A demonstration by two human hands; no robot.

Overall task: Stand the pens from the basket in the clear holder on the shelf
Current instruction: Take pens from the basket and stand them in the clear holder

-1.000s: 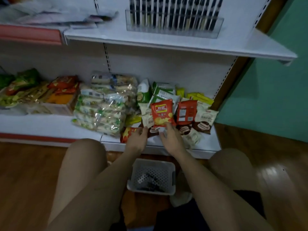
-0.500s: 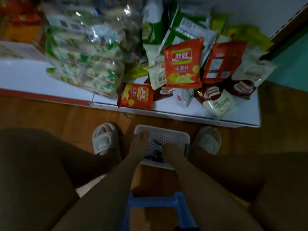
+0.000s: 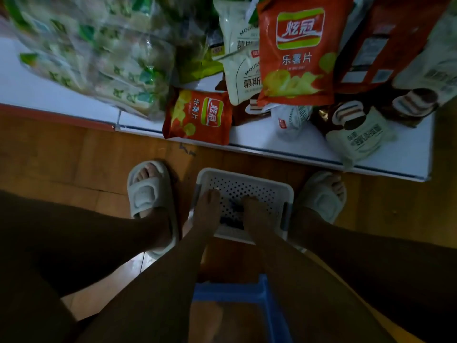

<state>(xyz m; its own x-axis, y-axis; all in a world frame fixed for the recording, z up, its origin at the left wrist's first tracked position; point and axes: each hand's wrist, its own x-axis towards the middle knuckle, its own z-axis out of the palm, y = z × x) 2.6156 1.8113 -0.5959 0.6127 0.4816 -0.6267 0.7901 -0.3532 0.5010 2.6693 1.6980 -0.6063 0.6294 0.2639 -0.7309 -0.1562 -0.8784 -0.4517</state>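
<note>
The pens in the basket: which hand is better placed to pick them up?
Hard to favour one: left hand and right hand both reach into the basket, flanking the dark pens. Either could, I judge.

Basket [image 3: 249, 178] flanked closely by slippered feet [image 3: 148, 191] (shelf edge [image 3: 284, 149] ahead); its top stands open.

Both hands [image 3: 207, 209] lower in basket [image 3: 247, 177]

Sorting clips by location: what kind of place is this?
Probably a small shop: a low white display shelf stacked with packaged snacks such as chip bags, and a perforated white basket on a wooden floor.
</note>
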